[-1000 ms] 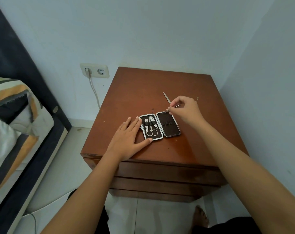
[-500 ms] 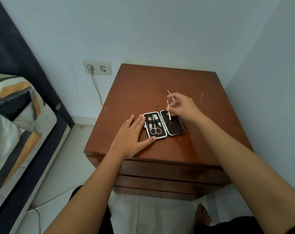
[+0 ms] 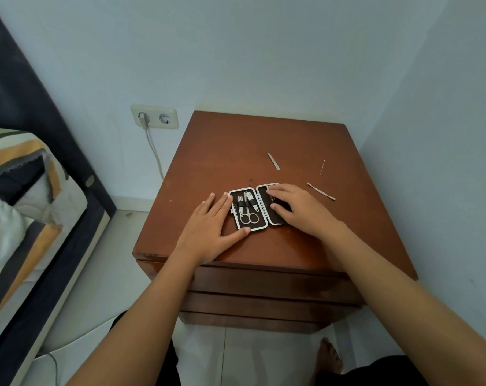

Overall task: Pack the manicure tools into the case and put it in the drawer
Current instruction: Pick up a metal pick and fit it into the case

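Observation:
The manicure case (image 3: 248, 224) lies open on the wooden nightstand (image 3: 236, 151). Its left half holds small scissors (image 3: 248, 215), clippers and another tool under black straps. My left hand (image 3: 208, 227) rests flat on the tabletop against the case's left side, fingers spread, thumb along the front edge. My right hand (image 3: 297, 208) covers the case's right half, fingers and thumb on a thin metal tool (image 3: 272, 201) that is mostly hidden. Three loose tools lie behind: a flat file (image 3: 273, 161), a thin pick (image 3: 322, 167) and a cuticle pusher (image 3: 321, 191).
The nightstand's drawer fronts (image 3: 264, 282) are closed below the top. Walls stand close behind and to the right. A wall socket (image 3: 154, 117) with a plugged cable is at the left, beside a bed (image 3: 21, 196). My bare foot (image 3: 329, 358) is on the tiled floor.
My right hand has come down from above the case with the thin tool and now lies over the case's right half. The left hand has stayed beside the case.

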`<action>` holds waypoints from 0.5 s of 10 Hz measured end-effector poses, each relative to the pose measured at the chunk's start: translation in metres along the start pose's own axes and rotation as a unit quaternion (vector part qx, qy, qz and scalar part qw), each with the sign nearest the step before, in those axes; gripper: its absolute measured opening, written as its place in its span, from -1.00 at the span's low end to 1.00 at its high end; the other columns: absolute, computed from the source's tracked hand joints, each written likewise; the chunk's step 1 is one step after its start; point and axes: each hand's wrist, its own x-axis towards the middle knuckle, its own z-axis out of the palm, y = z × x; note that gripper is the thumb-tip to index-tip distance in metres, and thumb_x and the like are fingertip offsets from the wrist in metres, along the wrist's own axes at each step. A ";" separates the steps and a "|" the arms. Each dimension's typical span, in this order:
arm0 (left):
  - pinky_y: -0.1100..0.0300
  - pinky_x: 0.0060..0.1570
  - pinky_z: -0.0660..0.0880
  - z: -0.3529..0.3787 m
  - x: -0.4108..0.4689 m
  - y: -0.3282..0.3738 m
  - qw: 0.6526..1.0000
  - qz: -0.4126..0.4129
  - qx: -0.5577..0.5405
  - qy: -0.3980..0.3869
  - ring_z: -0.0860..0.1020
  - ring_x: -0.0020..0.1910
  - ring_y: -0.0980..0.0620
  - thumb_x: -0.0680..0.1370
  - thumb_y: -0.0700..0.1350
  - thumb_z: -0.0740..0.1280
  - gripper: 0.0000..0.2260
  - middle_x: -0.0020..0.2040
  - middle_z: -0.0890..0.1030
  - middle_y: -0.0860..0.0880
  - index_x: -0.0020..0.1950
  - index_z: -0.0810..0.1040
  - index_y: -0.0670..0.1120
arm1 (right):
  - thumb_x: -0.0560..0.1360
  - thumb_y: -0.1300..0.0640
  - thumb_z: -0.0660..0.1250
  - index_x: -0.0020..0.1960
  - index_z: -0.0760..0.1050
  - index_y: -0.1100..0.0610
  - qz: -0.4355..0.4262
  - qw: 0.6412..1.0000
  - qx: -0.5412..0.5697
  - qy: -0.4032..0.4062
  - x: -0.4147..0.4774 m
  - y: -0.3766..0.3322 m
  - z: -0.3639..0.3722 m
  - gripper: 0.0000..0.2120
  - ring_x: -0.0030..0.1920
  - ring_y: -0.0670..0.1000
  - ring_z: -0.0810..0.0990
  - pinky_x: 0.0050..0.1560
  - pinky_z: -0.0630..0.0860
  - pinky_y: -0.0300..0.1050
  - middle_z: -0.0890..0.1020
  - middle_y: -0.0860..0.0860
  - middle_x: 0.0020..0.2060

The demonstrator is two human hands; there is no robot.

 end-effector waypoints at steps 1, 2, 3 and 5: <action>0.12 0.46 -0.12 0.000 0.000 0.001 1.000 0.000 -0.003 0.000 -0.09 0.53 0.05 0.36 0.46 -0.10 -0.14 0.56 0.01 0.09 0.54 -0.02 0.01 | 0.56 0.07 0.21 0.34 0.40 0.11 0.006 1.000 0.001 -0.001 -0.007 -0.001 0.001 -0.63 0.38 -0.01 0.34 0.38 0.31 -0.07 0.46 0.01 0.34; 0.11 0.47 -0.10 0.000 0.000 0.001 1.000 -0.001 -0.001 0.001 -0.09 0.53 0.05 0.35 0.47 -0.10 -0.14 0.56 0.02 0.09 0.54 -0.02 0.02 | 0.56 0.08 0.20 0.35 0.39 0.11 0.001 1.000 -0.005 -0.005 -0.011 -0.002 0.001 -0.64 0.39 -0.02 0.33 0.37 0.29 -0.10 0.45 0.00 0.35; 0.10 0.47 -0.10 -0.001 0.000 0.000 1.000 -0.003 -0.004 0.001 -0.09 0.53 0.05 0.35 0.47 -0.10 -0.13 0.56 0.02 0.09 0.54 -0.02 0.02 | 0.56 0.10 0.21 0.34 0.40 0.11 0.007 1.000 0.007 0.009 -0.014 -0.004 0.003 -0.64 0.38 -0.02 0.34 0.35 0.28 -0.14 0.46 0.00 0.34; 0.10 0.47 -0.09 -0.001 -0.001 0.000 1.000 -0.002 -0.005 0.002 -0.09 0.53 0.05 0.35 0.47 -0.10 -0.13 0.56 0.03 0.09 0.54 -0.01 0.01 | 0.55 0.10 0.22 0.34 0.40 0.11 0.026 0.999 0.032 0.031 -0.017 -0.007 0.008 -0.64 0.36 -0.03 0.36 0.32 0.27 -0.18 0.46 0.00 0.33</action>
